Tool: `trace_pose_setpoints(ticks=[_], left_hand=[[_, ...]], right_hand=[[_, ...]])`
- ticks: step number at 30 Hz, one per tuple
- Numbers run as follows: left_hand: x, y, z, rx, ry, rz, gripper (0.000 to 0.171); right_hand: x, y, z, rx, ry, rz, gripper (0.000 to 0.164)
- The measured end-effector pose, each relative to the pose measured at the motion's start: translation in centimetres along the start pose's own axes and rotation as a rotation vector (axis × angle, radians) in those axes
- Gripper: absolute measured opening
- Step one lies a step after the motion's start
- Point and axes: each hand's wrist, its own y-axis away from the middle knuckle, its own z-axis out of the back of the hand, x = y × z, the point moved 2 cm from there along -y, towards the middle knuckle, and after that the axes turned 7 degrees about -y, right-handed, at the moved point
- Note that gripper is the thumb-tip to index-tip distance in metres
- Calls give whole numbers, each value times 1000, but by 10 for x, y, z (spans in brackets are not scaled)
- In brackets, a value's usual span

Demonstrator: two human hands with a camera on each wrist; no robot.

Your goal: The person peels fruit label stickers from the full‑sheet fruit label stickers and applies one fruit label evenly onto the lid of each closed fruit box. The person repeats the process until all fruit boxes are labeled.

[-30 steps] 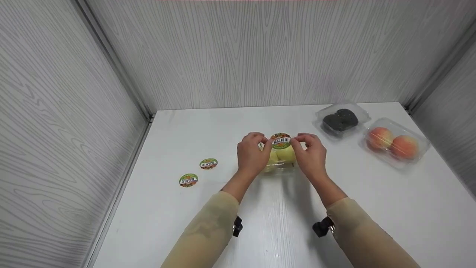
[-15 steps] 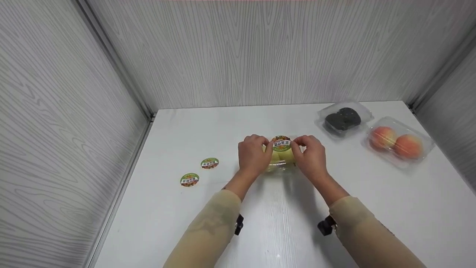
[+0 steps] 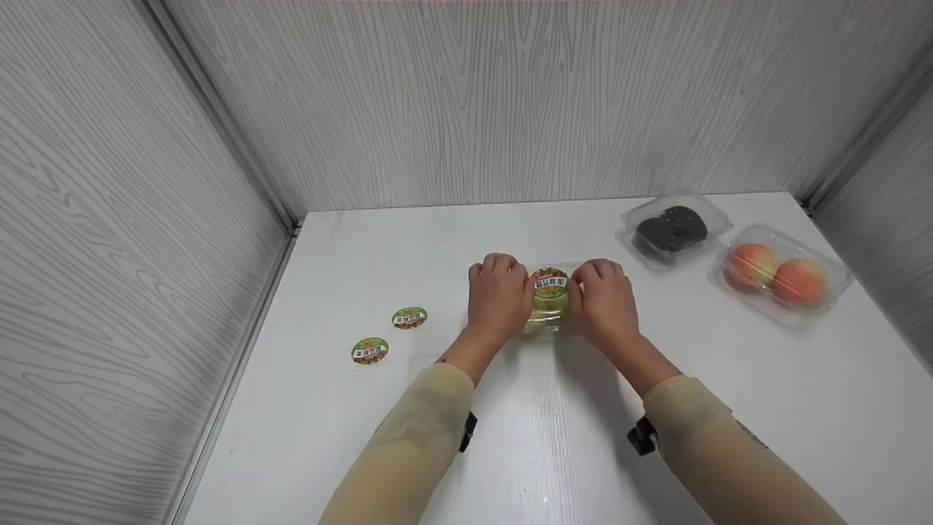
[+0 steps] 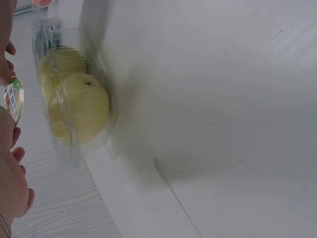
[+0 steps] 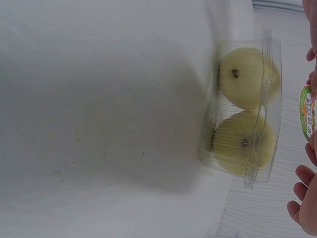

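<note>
A round, colourful printed sticker point(image 3: 550, 283) is stretched between my two hands, over a clear plastic clamshell box point(image 5: 210, 156). My left hand point(image 3: 499, 295) pinches its left edge, and my right hand point(image 3: 605, 299) pinches the right edge. Both wrist views show the sticker point(image 4: 15, 99) apart from the lid, a little above it. Inside the lidded box sit two pale yellow round fruits point(image 5: 242, 141). In the head view the hands and sticker hide much of the box.
Two more round stickers point(image 3: 410, 318) point(image 3: 370, 351) lie on the white table point(image 3: 328, 270) at the left. At the back right stand a clear box with dark fruits point(image 3: 672, 228) and another with two red-yellow fruits point(image 3: 777, 274). Grey wood-grain panels point(image 3: 466, 102) enclose the table.
Both hands have turned over slightly, backs more upward and fingers pointing forward, with the sticker coming lower over the yellow fruit box. The other boxes and stickers stay put.
</note>
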Motion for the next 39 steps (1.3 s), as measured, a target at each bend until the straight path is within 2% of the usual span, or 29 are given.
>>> trace_pose_setpoints(ticks=[11,25,39], left_hand=[[-4,-8,-4,63,-97,-10,37],[-7,-13,-8,103,-114,-19,35],[-7,-14,-11,123,-135,-20,35]], right_hand=[[-2,-5,-1,34,54,-9,16],[-6,-7,-4,78,82,-44,18],[-9,-7,-8,87,99,-50,19]])
